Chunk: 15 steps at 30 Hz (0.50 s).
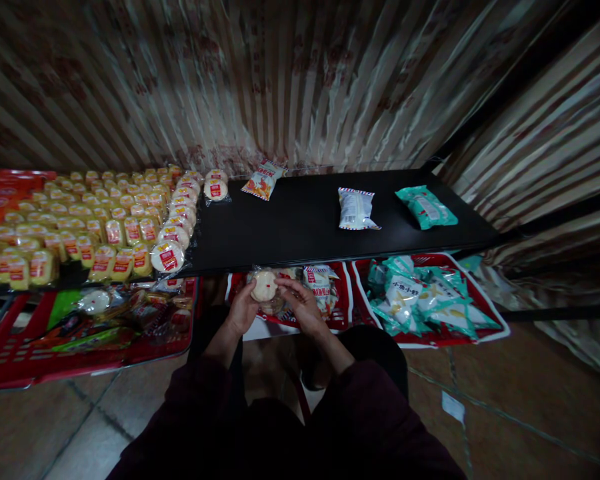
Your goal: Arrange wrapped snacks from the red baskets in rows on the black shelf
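Above the middle basket, my left hand (242, 311) is closed on the lower left edge of a round, pale rice cracker (265, 286) in clear wrap. My right hand (304, 308) pinches the wrapper at its right side, thumb and fingers close together. A small red mark shows on the cracker's face. Similar round crackers with red labels (177, 233) stand in a slanting row on the black shelf (280, 233), and another small group (216, 187) lies just right of that row. Under my hands, the red middle basket (344, 293) contains more wrapped snacks, partly hidden.
Rows of yellow packaged cakes (115, 230) fill the shelf's left side. Three snack bags, orange-white (264, 180), white-blue (356, 209) and teal (427, 207), lie farther right. Red baskets stand left (10, 363) and right (490, 320), the right one with teal bags. Curtains (280, 87) hang behind.
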Each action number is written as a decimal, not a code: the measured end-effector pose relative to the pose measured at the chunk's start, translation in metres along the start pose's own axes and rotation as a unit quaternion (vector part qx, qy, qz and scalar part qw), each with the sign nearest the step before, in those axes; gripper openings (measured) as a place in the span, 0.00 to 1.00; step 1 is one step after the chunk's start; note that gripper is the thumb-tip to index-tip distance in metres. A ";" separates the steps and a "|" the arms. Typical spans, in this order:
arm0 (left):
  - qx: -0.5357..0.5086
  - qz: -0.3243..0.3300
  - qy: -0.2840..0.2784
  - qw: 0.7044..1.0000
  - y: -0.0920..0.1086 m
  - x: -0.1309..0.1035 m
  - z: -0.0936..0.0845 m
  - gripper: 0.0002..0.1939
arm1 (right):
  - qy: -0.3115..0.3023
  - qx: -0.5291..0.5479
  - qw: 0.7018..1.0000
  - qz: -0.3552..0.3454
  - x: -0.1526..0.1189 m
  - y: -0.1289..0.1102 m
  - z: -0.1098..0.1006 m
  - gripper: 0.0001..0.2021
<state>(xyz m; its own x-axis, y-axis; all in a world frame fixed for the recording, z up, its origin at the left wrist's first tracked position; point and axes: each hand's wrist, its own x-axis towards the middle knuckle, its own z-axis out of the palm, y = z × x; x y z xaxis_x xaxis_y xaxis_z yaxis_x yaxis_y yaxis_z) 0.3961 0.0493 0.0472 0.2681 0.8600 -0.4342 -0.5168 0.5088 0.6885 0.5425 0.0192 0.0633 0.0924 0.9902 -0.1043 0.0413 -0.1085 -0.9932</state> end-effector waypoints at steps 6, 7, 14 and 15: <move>-0.005 0.003 -0.014 1.000 0.004 -0.002 0.003 0.23 | 0.000 0.021 1.000 0.007 0.000 -0.002 -0.001 0.15; 0.006 0.007 -0.020 1.000 0.004 -0.002 0.003 0.24 | -0.002 0.020 1.000 0.008 -0.001 -0.001 -0.001 0.15; 0.033 0.013 -0.065 0.997 0.003 -0.001 0.007 0.25 | -0.049 0.040 0.998 0.024 -0.002 0.001 0.005 0.23; 0.035 0.015 -0.070 0.997 0.003 0.000 0.007 0.24 | -0.056 0.045 0.997 0.017 -0.002 0.001 0.005 0.24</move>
<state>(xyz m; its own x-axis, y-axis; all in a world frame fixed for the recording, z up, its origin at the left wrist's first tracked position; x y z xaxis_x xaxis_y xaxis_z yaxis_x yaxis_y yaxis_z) 0.3995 0.0509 0.0536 0.3666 0.8693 -0.3315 -0.4692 0.4804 0.7410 0.5372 0.0178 0.0627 -0.0204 0.9903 -0.1375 -0.0507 -0.1384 -0.9891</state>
